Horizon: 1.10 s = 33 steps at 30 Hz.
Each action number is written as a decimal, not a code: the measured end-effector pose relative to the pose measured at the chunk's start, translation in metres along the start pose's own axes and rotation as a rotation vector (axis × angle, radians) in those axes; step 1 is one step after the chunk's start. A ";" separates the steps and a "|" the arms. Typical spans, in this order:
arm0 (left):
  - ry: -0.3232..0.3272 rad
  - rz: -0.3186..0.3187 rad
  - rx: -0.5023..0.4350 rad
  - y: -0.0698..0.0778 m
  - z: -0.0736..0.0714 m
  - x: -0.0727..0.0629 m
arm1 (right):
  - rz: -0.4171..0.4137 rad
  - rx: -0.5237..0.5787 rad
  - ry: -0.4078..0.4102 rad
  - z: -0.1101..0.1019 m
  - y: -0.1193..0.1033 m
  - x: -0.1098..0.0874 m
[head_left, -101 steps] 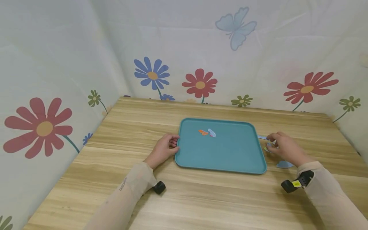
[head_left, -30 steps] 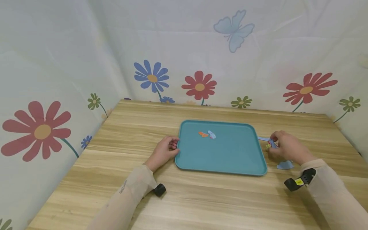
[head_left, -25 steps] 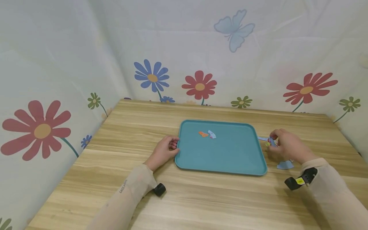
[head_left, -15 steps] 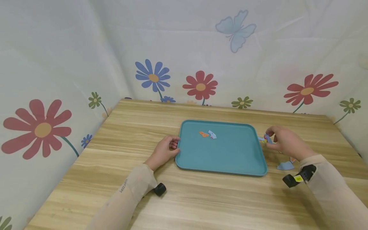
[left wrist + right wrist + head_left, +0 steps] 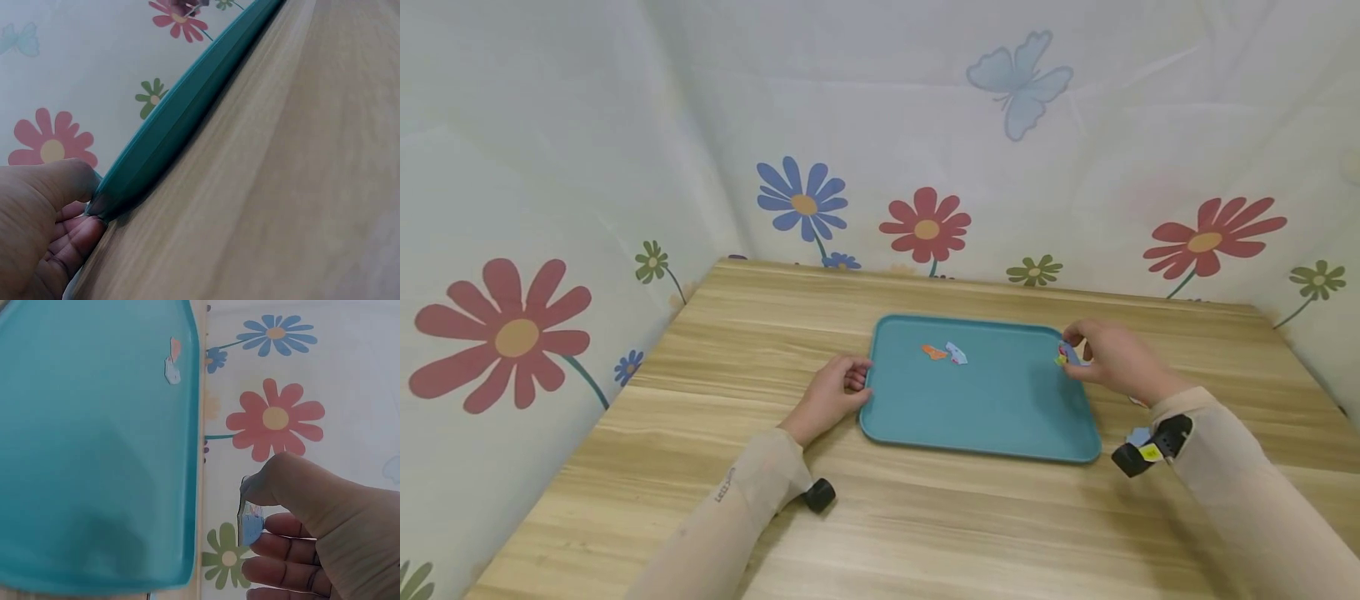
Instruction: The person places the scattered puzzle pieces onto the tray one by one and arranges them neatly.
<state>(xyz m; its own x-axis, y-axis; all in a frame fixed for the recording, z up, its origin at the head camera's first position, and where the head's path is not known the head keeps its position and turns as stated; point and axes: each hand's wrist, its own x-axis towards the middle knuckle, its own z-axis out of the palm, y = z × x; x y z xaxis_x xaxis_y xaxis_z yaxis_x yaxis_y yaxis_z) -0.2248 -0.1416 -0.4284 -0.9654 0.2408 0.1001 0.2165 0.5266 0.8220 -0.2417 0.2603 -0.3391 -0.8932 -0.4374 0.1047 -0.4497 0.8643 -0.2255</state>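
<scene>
My left hand [image 5: 827,396] holds the left rim of a teal tray [image 5: 973,412]; in the left wrist view its thumb and fingers [image 5: 78,240] pinch the tray's edge. Between thumb and fingertips, my right hand [image 5: 1116,362] pinches a small flat puzzle piece [image 5: 1068,354], blue with red and yellow print, raised over the tray's right rim. The right wrist view shows that piece held nearly edge-on, the other fingers loosely bent below it. Toward the back of the tray lie an orange piece [image 5: 934,352] and a light-blue piece [image 5: 957,353], side by side.
To the right of the tray, a blue piece [image 5: 1138,437] lies on the wooden table [image 5: 955,525], partly hidden by the right wrist's camera. Another piece [image 5: 1138,402] shows just under the right hand. A flower-printed cloth [image 5: 850,108] stands behind the table.
The right hand has picked up the blue puzzle piece from the table right of the tray and carried it left and up, over the tray's rim. The left hand stays put.
</scene>
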 end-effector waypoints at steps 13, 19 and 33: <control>0.009 0.000 -0.003 0.004 -0.001 -0.001 | -0.076 0.016 0.007 0.012 -0.016 0.025; 0.004 0.002 -0.003 0.003 -0.001 -0.002 | -0.118 0.047 0.008 0.022 -0.022 0.035; 0.013 0.006 0.004 0.005 0.000 -0.003 | -0.115 0.089 -0.055 0.044 -0.039 0.057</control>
<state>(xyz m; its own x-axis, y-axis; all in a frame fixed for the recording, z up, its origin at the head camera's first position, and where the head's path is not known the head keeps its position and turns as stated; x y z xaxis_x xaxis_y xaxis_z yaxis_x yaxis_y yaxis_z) -0.2210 -0.1400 -0.4244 -0.9659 0.2334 0.1122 0.2229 0.5288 0.8189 -0.2752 0.1907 -0.3666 -0.8328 -0.5474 0.0822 -0.5444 0.7832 -0.3004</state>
